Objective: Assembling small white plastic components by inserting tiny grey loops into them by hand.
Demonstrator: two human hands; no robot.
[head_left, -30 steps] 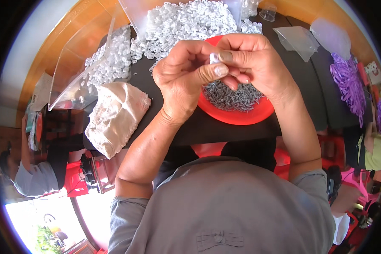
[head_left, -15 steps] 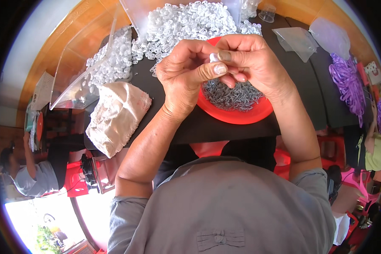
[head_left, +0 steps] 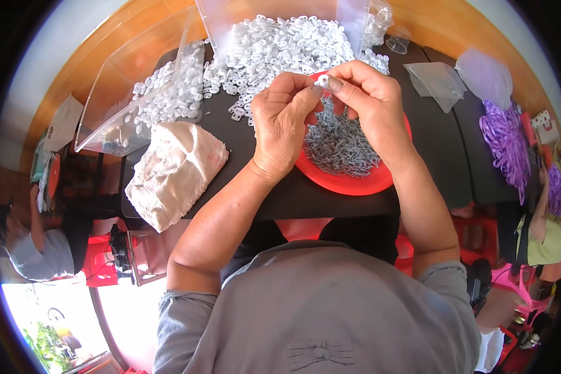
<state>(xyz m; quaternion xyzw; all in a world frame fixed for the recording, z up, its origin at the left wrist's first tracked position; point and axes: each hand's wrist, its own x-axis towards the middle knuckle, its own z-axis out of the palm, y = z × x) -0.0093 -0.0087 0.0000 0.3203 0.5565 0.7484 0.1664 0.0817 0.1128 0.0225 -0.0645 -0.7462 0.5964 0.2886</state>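
Apparently unfinished: left hand (head_left: 279, 121) and right hand (head_left: 373, 100) pinch 1 white piece (head_left: 322, 80), upper centre; plentiful grey screws (head_left: 343, 153) remain below.

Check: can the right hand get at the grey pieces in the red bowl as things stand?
Likely yes: the right hand appears over the red bowl, with many grey pieces uncovered. Its thumb and fingers are at a small white piece, so freeing them first might be needed.

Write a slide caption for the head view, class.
Left hand and right hand meet at a small white piece over a red dish of grey bits, white pieces heaped beyond.
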